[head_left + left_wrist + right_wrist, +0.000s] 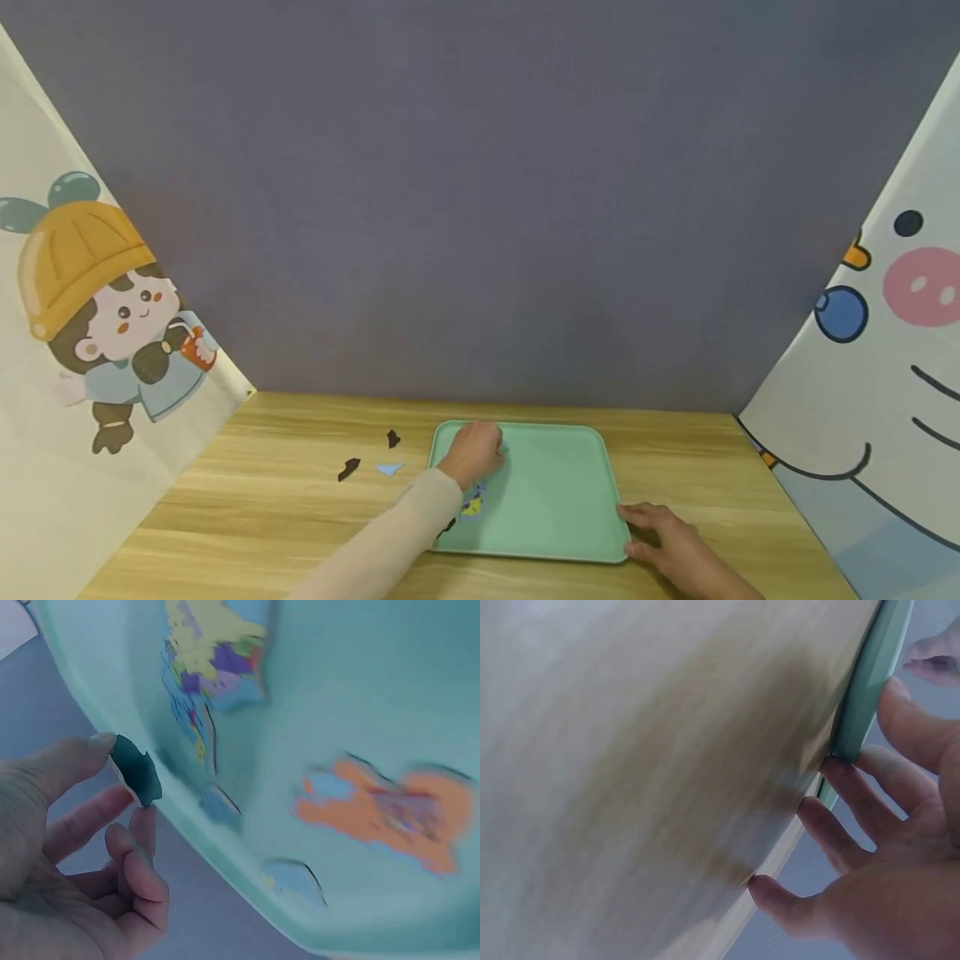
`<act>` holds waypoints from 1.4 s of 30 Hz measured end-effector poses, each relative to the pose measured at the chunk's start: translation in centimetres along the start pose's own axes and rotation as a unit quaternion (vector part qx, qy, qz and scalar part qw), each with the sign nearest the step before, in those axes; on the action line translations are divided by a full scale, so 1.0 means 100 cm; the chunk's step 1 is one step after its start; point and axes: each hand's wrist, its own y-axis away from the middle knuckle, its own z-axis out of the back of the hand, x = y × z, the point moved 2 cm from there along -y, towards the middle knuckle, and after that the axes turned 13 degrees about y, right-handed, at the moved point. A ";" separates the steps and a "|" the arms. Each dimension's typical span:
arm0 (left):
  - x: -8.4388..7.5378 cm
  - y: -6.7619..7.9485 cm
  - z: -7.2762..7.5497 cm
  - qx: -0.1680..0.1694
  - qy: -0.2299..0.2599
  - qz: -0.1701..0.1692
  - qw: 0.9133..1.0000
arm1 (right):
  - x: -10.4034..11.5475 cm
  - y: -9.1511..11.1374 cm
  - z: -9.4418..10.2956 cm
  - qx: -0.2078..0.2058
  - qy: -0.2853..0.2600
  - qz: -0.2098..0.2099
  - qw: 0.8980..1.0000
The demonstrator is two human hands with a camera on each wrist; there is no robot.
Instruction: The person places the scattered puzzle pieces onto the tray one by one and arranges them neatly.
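My left hand (472,454) is over the back left of a pale green tray (555,492). In the left wrist view, its thumb and fingertips pinch a small, dark, irregular puzzle piece (136,771) by the tray's rim. Inside the tray lie a yellow and purple map piece (217,652), an orange piece (390,814) and small blue pieces (295,880). At the front right corner, my right hand (671,546) touches the tray's outer edge with extended fingers and thumb; some fingertips rest on the wooden table (652,787).
Left of the tray, two dark pieces (348,469) and a light blue piece (389,469) lie loose on the table. Another dark piece (448,527) is at the tray's left rim. A grey backdrop (480,208) stands behind, with printed cloth panels (45,467) on both sides.
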 end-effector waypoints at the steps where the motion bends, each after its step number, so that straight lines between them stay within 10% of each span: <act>1: -0.001 -0.002 -0.003 -0.001 -0.008 0.006 1.000 | 0.001 0.000 0.000 0.000 0.000 0.000 1.000; 12: -0.005 -0.005 -0.009 0.007 -0.043 0.067 0.997 | 0.012 -0.005 0.000 0.000 -0.005 0.002 1.000; 21: -0.002 0.006 0.005 0.019 -0.005 0.022 1.000 | 0.010 -0.005 -0.002 -0.005 0.003 0.002 1.000; 35: 0.042 0.043 0.040 -0.005 0.054 0.039 0.998 | 0.002 -0.004 -0.003 0.021 0.002 -0.016 1.000; 42: 0.070 0.071 0.054 -0.011 0.100 0.116 0.988 | -0.003 -0.002 0.000 0.018 0.002 -0.016 1.000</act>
